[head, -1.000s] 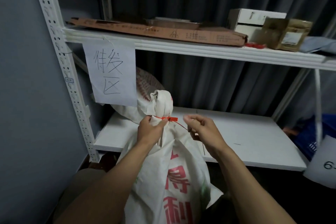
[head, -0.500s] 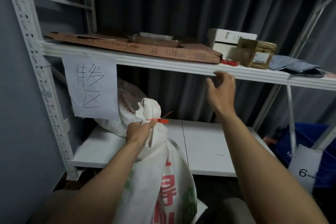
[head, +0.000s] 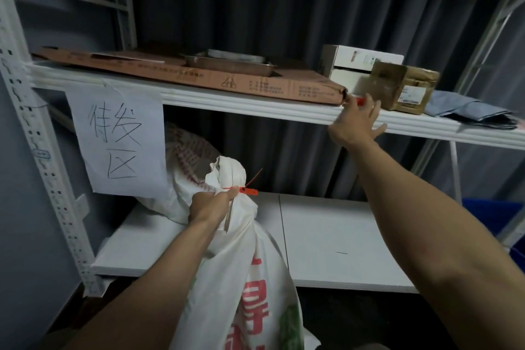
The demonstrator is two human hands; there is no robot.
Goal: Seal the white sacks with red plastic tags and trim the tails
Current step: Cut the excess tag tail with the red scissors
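A white sack (head: 241, 264) with red printing stands in front of me, its neck bunched. A red plastic tag (head: 248, 190) is cinched round the neck, and its thin tail (head: 254, 177) sticks up to the right. My left hand (head: 208, 206) grips the neck just below the tag. My right hand (head: 356, 122) is raised to the front edge of the upper shelf (head: 255, 106), fingers spread, touching a small red item (head: 360, 100) that lies there. A second white sack (head: 181, 167) leans behind on the lower shelf (head: 335, 241).
On the upper shelf lie a flat brown carton (head: 199, 77), a metal tray (head: 230, 62), a white box (head: 360, 65), a brown parcel (head: 403, 88) and grey fabric (head: 466, 111). A handwritten paper sign (head: 119, 139) hangs at left. A blue bin (head: 488, 213) sits at right.
My right hand left the tag's tail and rose to the upper shelf edge by the red item. My left hand kept hold of the sack's neck. The camera tilted upward.
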